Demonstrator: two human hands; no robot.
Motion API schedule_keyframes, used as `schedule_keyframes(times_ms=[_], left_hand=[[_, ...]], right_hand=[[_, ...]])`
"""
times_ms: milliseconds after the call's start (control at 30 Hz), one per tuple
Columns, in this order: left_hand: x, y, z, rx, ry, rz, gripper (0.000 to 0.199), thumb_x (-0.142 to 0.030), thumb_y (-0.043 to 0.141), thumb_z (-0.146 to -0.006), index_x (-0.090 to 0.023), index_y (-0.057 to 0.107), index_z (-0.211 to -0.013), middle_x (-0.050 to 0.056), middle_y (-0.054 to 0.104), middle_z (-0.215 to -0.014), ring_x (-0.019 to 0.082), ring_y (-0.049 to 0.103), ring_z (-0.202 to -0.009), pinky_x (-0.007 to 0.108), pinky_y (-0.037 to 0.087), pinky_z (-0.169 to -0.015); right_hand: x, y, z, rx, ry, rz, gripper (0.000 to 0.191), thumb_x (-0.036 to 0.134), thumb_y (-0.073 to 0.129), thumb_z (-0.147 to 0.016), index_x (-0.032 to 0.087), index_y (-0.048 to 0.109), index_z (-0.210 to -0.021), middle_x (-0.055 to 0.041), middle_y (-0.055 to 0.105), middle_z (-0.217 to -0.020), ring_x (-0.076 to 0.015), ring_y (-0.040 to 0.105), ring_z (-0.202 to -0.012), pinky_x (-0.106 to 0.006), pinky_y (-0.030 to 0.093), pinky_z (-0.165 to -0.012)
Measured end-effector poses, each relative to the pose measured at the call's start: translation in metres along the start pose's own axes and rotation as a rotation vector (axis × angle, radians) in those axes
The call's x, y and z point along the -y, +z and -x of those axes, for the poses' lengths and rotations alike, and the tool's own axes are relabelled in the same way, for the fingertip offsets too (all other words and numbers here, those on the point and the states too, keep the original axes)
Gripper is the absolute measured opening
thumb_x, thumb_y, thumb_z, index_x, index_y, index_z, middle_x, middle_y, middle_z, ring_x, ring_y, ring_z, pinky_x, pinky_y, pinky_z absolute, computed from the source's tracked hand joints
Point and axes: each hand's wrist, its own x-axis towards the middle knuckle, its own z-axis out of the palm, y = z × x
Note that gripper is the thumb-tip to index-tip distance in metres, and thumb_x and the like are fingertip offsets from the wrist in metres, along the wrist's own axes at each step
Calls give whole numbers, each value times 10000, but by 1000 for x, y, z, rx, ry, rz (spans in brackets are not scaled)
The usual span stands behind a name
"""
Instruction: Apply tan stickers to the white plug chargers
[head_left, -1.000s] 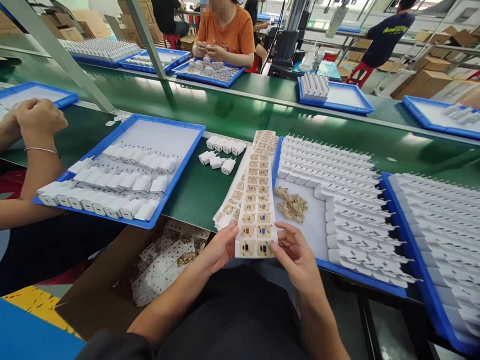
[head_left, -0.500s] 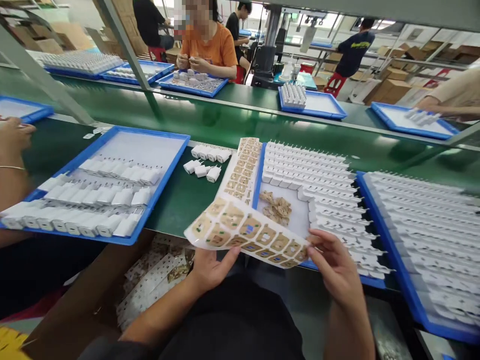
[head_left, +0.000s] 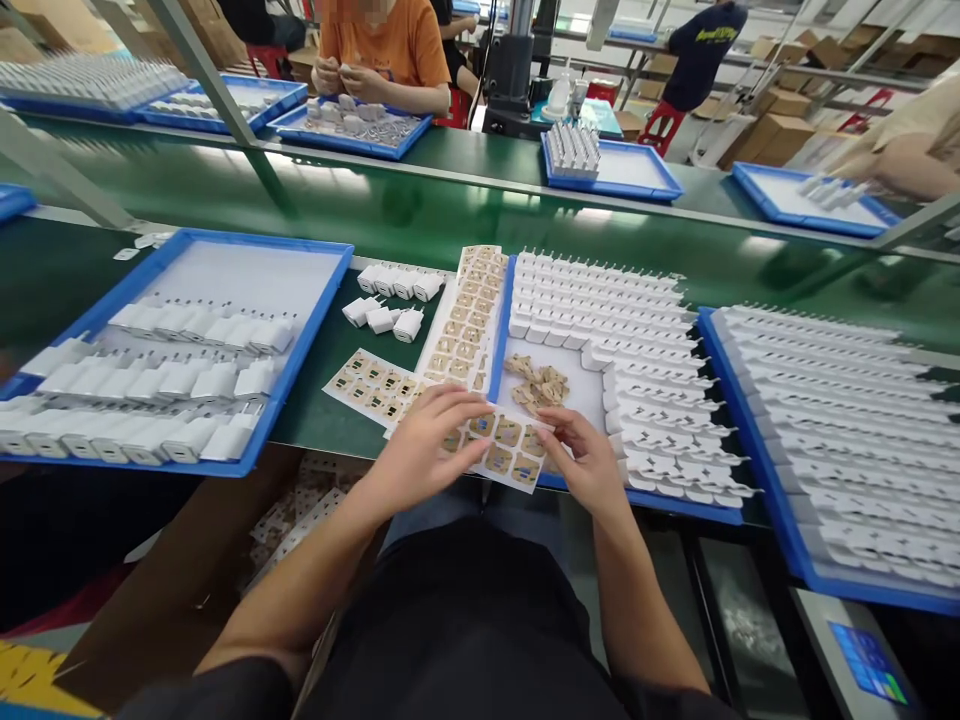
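Observation:
A sheet of tan die-cut stickers (head_left: 371,385) lies tilted across the bench edge and the near corner of a blue tray. My left hand (head_left: 427,445) rests over the middle of this sheet, fingers stretched and thumb apart. At the sheet's right end, my right hand (head_left: 589,470) pinches the edge between thumb and fingers. Behind it, more sticker sheets (head_left: 469,315) lie along the blue tray's rim (head_left: 501,340). Crumpled tan pieces (head_left: 536,382) sit inside that tray, beside rows of white plug chargers (head_left: 607,310). Several loose chargers (head_left: 382,318) stand left of the sheets.
To the left is a blue tray (head_left: 319,300) with chargers in rows; to the right, another full tray (head_left: 757,450). Across the green bench, a person in an orange shirt (head_left: 397,45) handles small parts. A slanted metal post (head_left: 202,75) rises at left.
The sticker sheet has come down from a raised, curled position to lie flatter. My left hand has gone from beneath its edge to on top; my right hand has moved left with the sheet's end.

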Motion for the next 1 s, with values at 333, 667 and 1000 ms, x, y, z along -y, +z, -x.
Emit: schedule_keyframes(times_ms=[333,667,1000], left_hand=[[9,27,-67,459,-112,361,368,-310,702,-828,-198,719,-1177,23,743,-809,208,691,-750,262,495,-722],[19,25,-82,607,-253,426,450,-345,763,-785,-204,676,-1203,50,747,-947,210,691,-842,298,503,-780],[33,35,-92,540,-278,354,434,-251,765,-756,-194,704,-1182,37,741,-868,184,689,-759,260,506,-684]], right_hand=[[15,-3,3,-4,-273,254,202,209,582,-975,248,711,-1126,-66,760,-1066,-203,722,-985,-349,595,-890],[-1,1,-16,-78,-635,405,210,129,633,-929,225,713,-1098,-93,746,-1046,-219,739,-973,-333,634,-840],[-3,1,-21,-142,-747,437,147,112,629,-921,233,699,-964,-100,721,-1082,-236,700,-999,-373,603,-845]])
